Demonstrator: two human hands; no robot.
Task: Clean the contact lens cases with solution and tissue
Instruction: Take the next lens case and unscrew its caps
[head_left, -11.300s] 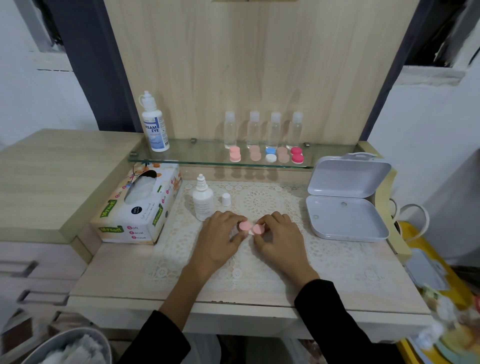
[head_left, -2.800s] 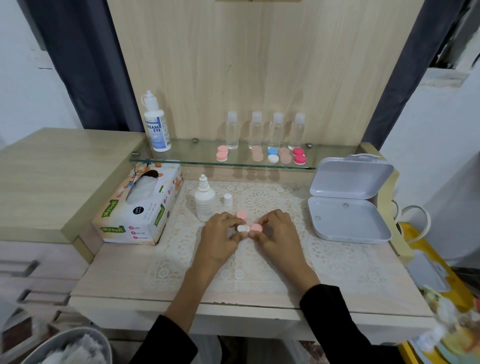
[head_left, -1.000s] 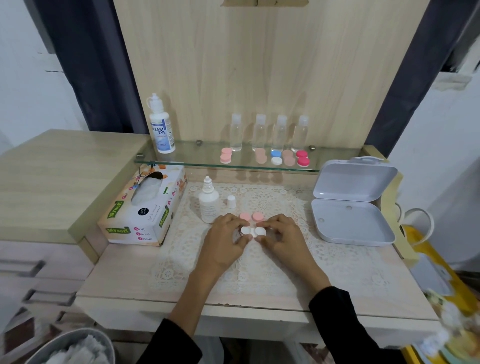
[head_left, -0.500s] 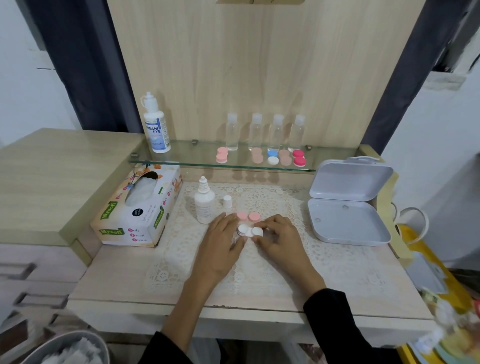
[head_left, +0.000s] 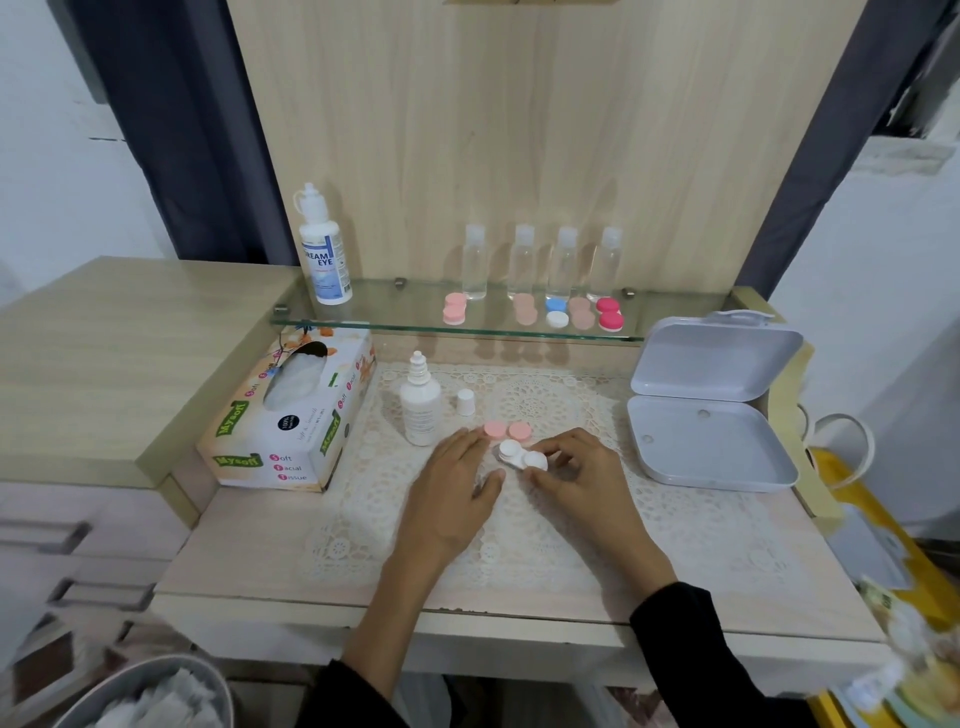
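Observation:
A white contact lens case (head_left: 521, 455) with both wells uncapped lies on the lace mat. My right hand (head_left: 587, 480) pinches its right end between thumb and fingers. My left hand (head_left: 452, 486) rests just left of the case, its fingers straight and holding nothing. Two pink caps (head_left: 507, 431) lie side by side right behind the case. A small white solution bottle (head_left: 420, 402) stands uncapped beyond my left hand, its white cap (head_left: 466, 401) beside it. The tissue box (head_left: 291, 415) sits at the left with tissue showing in its slot.
An open white plastic box (head_left: 709, 447) stands at the right. The glass shelf (head_left: 405, 325) holds a large solution bottle (head_left: 323, 252), several clear bottles (head_left: 543, 262) and several coloured lens cases (head_left: 558, 313). A bin with used tissues (head_left: 150, 699) sits at the lower left.
The second pink cap came off and joined the first behind the case. My left hand released the case and straightened beside it; my right hand keeps hold.

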